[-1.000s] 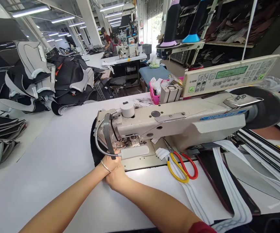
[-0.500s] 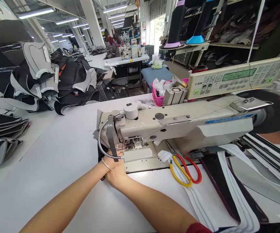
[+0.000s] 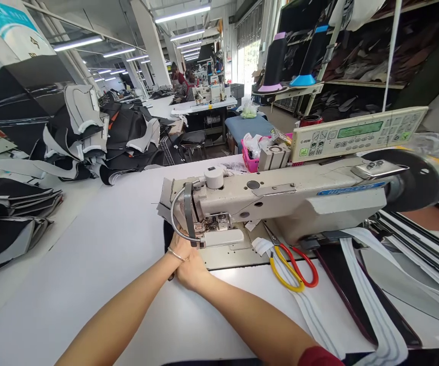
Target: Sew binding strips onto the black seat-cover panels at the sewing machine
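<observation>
My left hand (image 3: 181, 247) reaches in under the needle end of a sewing machine (image 3: 273, 201), with a bangle on its wrist. Its fingers are hidden behind the machine's grey strap and the curved metal hose. Pressed against it, nearer me, my right hand (image 3: 191, 272) is curled at the front left of the machine bed; its fingertips are out of sight. A dark piece of material (image 3: 167, 235) shows to the left of the hands, and a bit of it peeks out beside the right hand. Scissors (image 3: 293, 267) with one red and one yellow handle lie right of the hands.
White banded strips (image 3: 368, 300) and dark panels lie on the table's right. A control panel (image 3: 356, 134) and a pink basket (image 3: 250, 157) stand behind the machine. Stacks of cut pieces (image 3: 13, 218) fill the left side. Two people are at work far back.
The whole scene has shifted slightly rightward in view as the head turned. Both hands stay in about the same place against the machine.
</observation>
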A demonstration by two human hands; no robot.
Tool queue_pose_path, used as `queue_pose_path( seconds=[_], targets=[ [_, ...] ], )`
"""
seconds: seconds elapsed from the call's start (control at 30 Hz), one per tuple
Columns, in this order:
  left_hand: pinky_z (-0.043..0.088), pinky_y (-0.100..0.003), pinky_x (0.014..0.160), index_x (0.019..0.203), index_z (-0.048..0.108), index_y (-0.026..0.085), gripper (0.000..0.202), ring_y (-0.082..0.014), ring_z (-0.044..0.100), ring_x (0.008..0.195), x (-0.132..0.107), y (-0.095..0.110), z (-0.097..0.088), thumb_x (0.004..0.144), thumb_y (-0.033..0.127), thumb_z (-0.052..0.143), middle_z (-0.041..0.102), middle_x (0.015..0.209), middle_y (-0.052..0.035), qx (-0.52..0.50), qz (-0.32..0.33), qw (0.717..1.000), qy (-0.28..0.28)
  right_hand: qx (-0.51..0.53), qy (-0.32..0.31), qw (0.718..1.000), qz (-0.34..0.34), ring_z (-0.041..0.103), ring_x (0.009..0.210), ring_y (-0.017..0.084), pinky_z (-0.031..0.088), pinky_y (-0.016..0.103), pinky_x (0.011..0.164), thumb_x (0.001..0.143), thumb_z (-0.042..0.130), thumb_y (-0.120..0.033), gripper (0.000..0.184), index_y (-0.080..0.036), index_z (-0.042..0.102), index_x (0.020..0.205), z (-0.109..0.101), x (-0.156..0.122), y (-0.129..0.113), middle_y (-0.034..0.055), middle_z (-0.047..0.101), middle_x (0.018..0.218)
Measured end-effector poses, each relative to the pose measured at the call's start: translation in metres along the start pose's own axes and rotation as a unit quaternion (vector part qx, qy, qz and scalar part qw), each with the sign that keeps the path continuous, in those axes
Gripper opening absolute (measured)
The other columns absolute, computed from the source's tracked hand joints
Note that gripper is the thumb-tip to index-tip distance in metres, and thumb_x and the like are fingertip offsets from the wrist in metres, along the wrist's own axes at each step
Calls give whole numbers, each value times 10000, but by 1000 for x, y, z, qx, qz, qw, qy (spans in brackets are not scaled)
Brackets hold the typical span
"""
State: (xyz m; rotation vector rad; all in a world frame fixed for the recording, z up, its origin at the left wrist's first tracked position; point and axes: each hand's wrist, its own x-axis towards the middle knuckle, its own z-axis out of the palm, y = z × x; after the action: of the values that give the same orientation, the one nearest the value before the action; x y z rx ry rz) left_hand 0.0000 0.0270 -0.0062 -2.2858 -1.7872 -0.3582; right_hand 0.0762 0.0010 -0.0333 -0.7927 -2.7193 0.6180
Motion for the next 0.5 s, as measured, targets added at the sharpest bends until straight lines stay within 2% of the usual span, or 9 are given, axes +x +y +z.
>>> queue_pose_path(
  seconds=[0.07,0.13,0.23,0.3,0.37,0.43,0.5],
  targets=[
    [421,-353,871,906,622,151,337,-205,562,915,5,0,-6,788,88,312,663,858,-60,8,3,1000,7,-14,1,999,-39,279,1228,298,198,471,1032,803,472,-189,503,-50,381,1277,-11,-7,4,186,379,1291],
    [406,-370,894,910,618,145,315,-209,551,945,7,-1,-14,794,99,328,655,895,-64,15,15,1000,9,-6,-15,993,-113,240,1254,266,166,425,1054,778,508,-187,520,-36,396,1262,-25,-20,13,188,347,1314],
    [380,-410,923,919,611,163,283,-210,533,991,2,-4,-29,800,106,361,643,949,-66,29,52,998,2,60,-86,971,-216,231,1266,193,148,360,1065,734,529,-124,538,-112,421,1261,-46,-44,32,113,339,1339],
    [369,-432,931,901,613,169,270,-207,529,996,-8,-6,-41,810,102,367,637,956,-76,63,98,993,0,110,-133,958,-227,292,1239,150,132,344,1066,702,499,-37,541,-174,472,1225,-55,-58,43,56,411,1298],
    [376,-429,920,883,614,169,267,-201,531,983,-22,-7,-51,825,108,361,630,946,-87,105,142,984,2,146,-149,955,-210,350,1204,135,121,336,1066,669,483,14,532,-202,542,1151,-58,-68,52,26,485,1234],
    [394,-411,895,876,616,172,270,-198,529,972,-40,-7,-57,834,122,354,622,941,-88,124,142,982,11,168,-131,957,-195,383,1182,138,126,334,1061,657,498,19,502,-215,584,1092,-56,-73,56,16,515,1200],
    [415,-389,865,894,617,169,278,-201,526,971,-59,-5,-56,825,117,353,615,976,-91,119,115,986,7,181,-97,961,-184,398,1171,144,144,332,1052,656,531,1,474,-220,593,1071,-48,-75,58,16,525,1189]
  ],
)
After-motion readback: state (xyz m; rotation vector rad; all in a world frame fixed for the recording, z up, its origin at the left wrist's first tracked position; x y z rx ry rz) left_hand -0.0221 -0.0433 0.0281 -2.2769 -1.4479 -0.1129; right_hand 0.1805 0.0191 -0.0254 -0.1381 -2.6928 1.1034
